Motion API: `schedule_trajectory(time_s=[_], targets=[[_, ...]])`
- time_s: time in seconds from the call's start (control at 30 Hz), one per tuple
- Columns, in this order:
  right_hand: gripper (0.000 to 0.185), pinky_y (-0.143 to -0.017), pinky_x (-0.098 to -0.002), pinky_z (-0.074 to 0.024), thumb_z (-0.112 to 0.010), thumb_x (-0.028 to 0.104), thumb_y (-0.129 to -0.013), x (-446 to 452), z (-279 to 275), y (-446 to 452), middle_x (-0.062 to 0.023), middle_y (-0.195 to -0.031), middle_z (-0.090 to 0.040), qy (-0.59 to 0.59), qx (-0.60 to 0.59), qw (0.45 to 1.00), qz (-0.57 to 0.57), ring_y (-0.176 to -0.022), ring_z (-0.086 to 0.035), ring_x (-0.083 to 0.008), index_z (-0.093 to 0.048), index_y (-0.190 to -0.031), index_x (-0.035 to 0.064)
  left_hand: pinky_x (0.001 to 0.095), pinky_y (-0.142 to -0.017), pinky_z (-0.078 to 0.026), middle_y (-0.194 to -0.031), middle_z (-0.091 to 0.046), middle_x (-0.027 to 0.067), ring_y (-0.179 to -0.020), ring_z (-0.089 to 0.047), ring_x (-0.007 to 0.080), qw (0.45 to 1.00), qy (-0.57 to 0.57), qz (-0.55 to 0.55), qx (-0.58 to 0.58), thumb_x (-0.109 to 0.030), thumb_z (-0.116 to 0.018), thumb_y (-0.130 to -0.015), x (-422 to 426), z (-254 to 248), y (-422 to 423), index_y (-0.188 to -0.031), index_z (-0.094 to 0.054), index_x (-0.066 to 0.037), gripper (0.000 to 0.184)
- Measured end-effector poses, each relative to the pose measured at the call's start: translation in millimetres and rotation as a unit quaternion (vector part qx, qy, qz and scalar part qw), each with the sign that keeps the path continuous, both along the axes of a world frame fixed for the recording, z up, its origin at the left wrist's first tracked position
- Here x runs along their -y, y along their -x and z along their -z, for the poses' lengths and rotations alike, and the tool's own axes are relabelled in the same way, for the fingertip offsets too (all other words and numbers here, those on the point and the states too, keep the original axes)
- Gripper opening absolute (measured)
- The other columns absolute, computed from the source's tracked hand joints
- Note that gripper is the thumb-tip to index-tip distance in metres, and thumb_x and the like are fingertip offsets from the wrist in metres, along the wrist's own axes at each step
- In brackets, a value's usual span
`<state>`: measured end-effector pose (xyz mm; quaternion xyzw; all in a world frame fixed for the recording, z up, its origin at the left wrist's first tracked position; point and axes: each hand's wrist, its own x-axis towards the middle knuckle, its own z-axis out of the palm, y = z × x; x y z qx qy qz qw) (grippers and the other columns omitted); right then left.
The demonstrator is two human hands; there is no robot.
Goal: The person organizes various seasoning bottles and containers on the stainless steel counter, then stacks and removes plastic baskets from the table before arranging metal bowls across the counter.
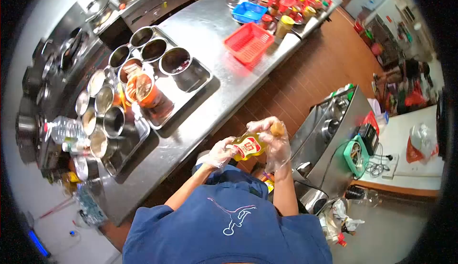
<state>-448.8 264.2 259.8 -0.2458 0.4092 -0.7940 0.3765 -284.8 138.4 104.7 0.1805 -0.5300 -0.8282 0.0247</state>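
From the wearer's head, one wide fisheye camera looks forward and steeply down, so close above the navy-blue short-sleeved shirt that its chest fills the bottom edge. The left hand and right hand, both in clear plastic gloves, sit near mid-view, a little farther off. Beyond them, the long stainless-steel worktable crosses diagonally from lower left to upper right, with dark corners rounding the view.

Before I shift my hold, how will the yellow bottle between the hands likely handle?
The bottle may feel fairly heavy for its size, since its yellow body looks filled with liquid. It could also slip: the left hand and right hand wear loose, wrinkled plastic gloves.
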Motion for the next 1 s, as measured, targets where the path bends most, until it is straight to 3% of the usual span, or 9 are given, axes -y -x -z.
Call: schedule_trajectory(time_s=[0.13,0.17,0.23,0.33,0.4,0.47,0.7,0.83,1.0], targets=[[0.011,-0.083,-0.0361,-0.0552,-0.065,0.012,-0.095,-8,17,52,-0.0113,-0.099,-0.070,-0.038,0.011,0.995,0.091,-0.090,-0.065,-0.0179,-0.055,-0.100,0.0086,0.0255,-0.085,-0.047,-0.111,-0.067,0.0012,-0.095,-0.060,0.0096,0.997,-0.073,-0.007,-0.017,-0.020,-0.083,-0.083,-1,5,48,-0.134,-0.056,-0.001,0.061],[0.014,-0.083,-0.0349,-0.0545,-0.066,0.018,-0.096,-7,23,69,-0.0106,-0.098,-0.070,-0.074,-0.010,0.991,0.110,-0.088,-0.065,-0.0168,-0.056,-0.100,0.0082,0.0245,-0.082,-0.046,-0.109,-0.067,0.0009,-0.092,-0.059,0.0089,0.994,-0.106,0.000,-0.018,-0.019,-0.082,-0.083,0,-11,64,-0.134,-0.056,-0.001,0.060],[0.015,-0.082,-0.0342,-0.0543,-0.065,0.021,-0.097,-5,33,98,-0.0104,-0.097,-0.070,-0.079,-0.030,0.985,0.149,-0.088,-0.066,-0.0166,-0.058,-0.101,0.0079,0.0220,-0.077,-0.047,-0.093,-0.068,-0.0008,-0.082,-0.057,0.0056,0.997,0.062,0.003,0.043,-0.019,-0.073,-0.090,1,-19,99,-0.130,-0.055,0.001,0.048],[0.016,-0.079,-0.0349,-0.0558,-0.066,0.022,-0.096,4,30,141,-0.0103,-0.096,-0.071,-0.076,0.030,0.982,0.171,-0.086,-0.067,-0.0173,-0.060,-0.097,0.0080,0.0184,-0.065,-0.039,-0.081,-0.060,-0.0063,-0.072,-0.048,0.0015,0.999,-0.036,-0.013,-0.003,-0.019,-0.074,-0.089,6,11,150,-0.128,-0.058,0.001,0.047],[0.016,-0.076,-0.0351,-0.0568,-0.068,0.022,-0.096,15,25,179,-0.0119,-0.095,-0.071,-0.080,0.052,0.976,0.193,-0.083,-0.068,-0.0190,-0.059,-0.095,0.0090,0.0212,-0.074,-0.047,-0.089,-0.066,-0.0027,-0.078,-0.057,0.0049,0.997,-0.075,-0.002,-0.026,-0.017,-0.075,-0.088,16,19,188,-0.127,-0.059,0.000,0.046],[0.016,-0.076,-0.0353,-0.0569,-0.068,0.022,-0.096,25,29,224,-0.0124,-0.095,-0.071,-0.070,0.058,0.978,0.190,-0.084,-0.068,-0.0193,-0.059,-0.094,0.0092,0.0272,-0.083,-0.054,-0.100,-0.069,0.0027,-0.086,-0.065,0.0105,0.994,-0.089,0.016,-0.053,-0.017,-0.077,-0.088,28,15,229,-0.128,-0.059,-0.001,0.047],[0.019,-0.083,-0.0383,-0.0570,-0.067,0.022,-0.096,77,-2,358,-0.0146,-0.096,-0.070,-0.110,0.052,0.979,0.163,-0.091,-0.068,-0.0220,-0.054,-0.103,0.0095,0.0280,-0.079,-0.054,-0.097,-0.071,0.0048,-0.084,-0.066,0.0116,0.979,-0.182,0.020,-0.086,-0.017,-0.077,-0.088,73,-7,360,-0.132,-0.057,0.000,0.051],[0.015,-0.089,-0.0421,-0.0550,-0.062,0.019,-0.098,113,2,403,-0.0208,-0.099,-0.071,-0.118,0.038,0.980,0.155,-0.096,-0.069,-0.0285,-0.057,-0.102,0.0052,0.0263,-0.078,-0.053,-0.093,-0.070,0.0047,-0.082,-0.065,0.0104,0.994,-0.105,0.028,-0.032,-0.017,-0.076,-0.089,109,-17,408,-0.136,-0.054,0.000,0.054],[0.007,-0.094,-0.0441,-0.0535,-0.061,0.008,-0.095,143,17,443,-0.0193,-0.098,-0.071,-0.113,0.008,0.983,0.145,-0.097,-0.069,-0.0291,-0.057,-0.100,0.0049,0.0339,-0.082,-0.057,-0.107,-0.070,0.0098,-0.094,-0.069,0.0199,0.989,-0.144,-0.036,-0.029,-0.020,-0.072,-0.092,125,3,440,-0.142,-0.047,-0.001,0.059]])
